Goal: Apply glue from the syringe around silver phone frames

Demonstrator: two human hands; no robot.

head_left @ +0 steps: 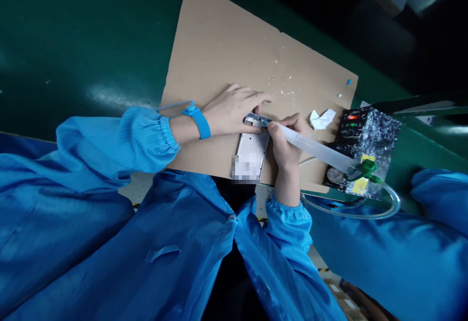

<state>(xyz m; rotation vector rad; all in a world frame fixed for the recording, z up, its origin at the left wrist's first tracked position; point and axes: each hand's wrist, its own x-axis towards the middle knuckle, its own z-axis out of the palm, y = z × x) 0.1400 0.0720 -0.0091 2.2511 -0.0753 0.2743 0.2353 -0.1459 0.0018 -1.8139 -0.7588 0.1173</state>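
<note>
A silver phone frame lies on the cardboard sheet near its front edge, with cut-outs and small parts at its far end. My left hand rests over that end, thumb and fingers closed on the frame's sides. In my right hand is a translucent dispensing syringe, held slantwise like a pen. Its tip points at the far end of the phone frame; I cannot tell whether it touches. A green cap on the syringe's back end joins a clear hose.
A black dispenser box with a lit red display and a pressure gauge stands at the right. Crumpled white tissue lies beside it. White smears dot the cardboard. A blue wrist strap circles my left wrist. Another person's blue sleeve shows far right.
</note>
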